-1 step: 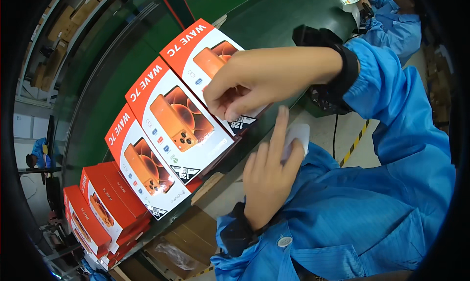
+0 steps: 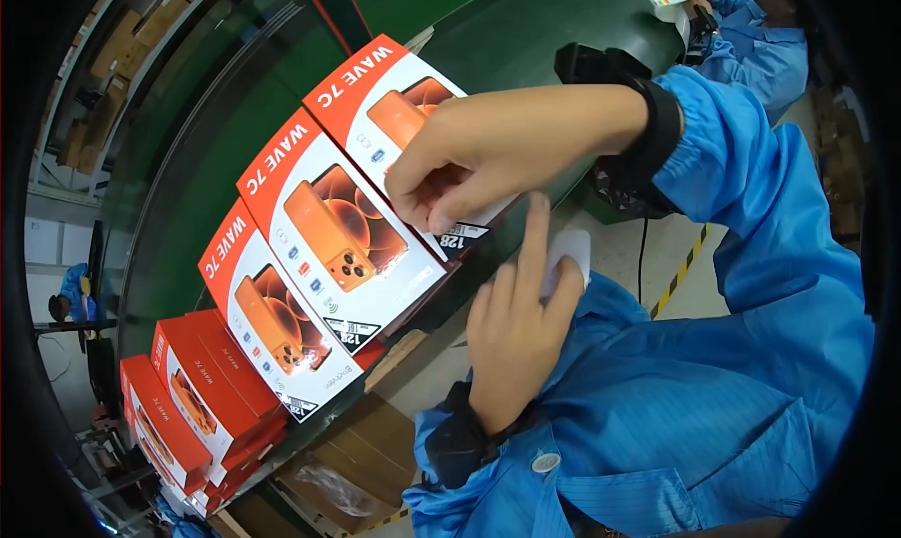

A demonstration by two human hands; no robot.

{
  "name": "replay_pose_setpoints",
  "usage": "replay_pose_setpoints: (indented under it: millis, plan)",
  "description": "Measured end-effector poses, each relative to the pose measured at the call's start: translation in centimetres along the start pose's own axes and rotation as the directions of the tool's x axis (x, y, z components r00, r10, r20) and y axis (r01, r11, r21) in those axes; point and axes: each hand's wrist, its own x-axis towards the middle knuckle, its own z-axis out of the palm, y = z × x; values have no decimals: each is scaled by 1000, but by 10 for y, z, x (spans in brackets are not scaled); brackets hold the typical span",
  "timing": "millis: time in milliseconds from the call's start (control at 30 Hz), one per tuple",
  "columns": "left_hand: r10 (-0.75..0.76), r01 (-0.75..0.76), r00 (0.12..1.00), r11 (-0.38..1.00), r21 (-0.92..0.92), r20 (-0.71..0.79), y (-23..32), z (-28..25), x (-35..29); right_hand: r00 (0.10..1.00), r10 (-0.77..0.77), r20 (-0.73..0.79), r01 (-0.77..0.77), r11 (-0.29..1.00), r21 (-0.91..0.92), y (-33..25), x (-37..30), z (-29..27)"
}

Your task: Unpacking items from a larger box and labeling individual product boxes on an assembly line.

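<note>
We see the right hand (image 2: 469, 167) pinching a small label on the phone box (image 2: 399, 116) at the counter (image 2: 526, 41) edge, while the left hand (image 2: 516, 336) holds a white sheet (image 2: 568, 252).

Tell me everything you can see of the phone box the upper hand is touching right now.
The phone box is flat white cardboard with an orange-red side band and an orange phone pictured on its face. It lies face up on the dark green conveyor belt, farthest along in a row of matching boxes. The right hand covers its near corner, fingertips pinching at a small dark label there. The left hand is just below it; contact unclear.
</note>
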Motion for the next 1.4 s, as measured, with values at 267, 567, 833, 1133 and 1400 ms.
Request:
replay_pose_setpoints:
  millis: [267, 567, 833, 1133, 1400]
  plan:
    - [-36, 46, 997, 987, 153, -66, -8, 15, 3, 999, -47, 11, 46, 999, 5, 5, 10, 0]
    - [-101, 99, 994, 992, 75, 30, -5, 15, 3, 997, -42, 59, 47, 996, -75, 10, 10, -1]
    - [-106, 107, 994, 992, 71, -6, -5, 16, 2, 997, -63, 47, 69, 988, -142, 7, 12, -1]
    - [-99, 100, 995, 993, 70, -8, -3, 15, 3, 996, -77, 53, 81, 993, -90, 6, 11, -4]
    - [-117, 116, 992, 993, 25, 46, -3, 18, 5, 996, -74, 40, 78, 990, -118, 11, 8, -2]
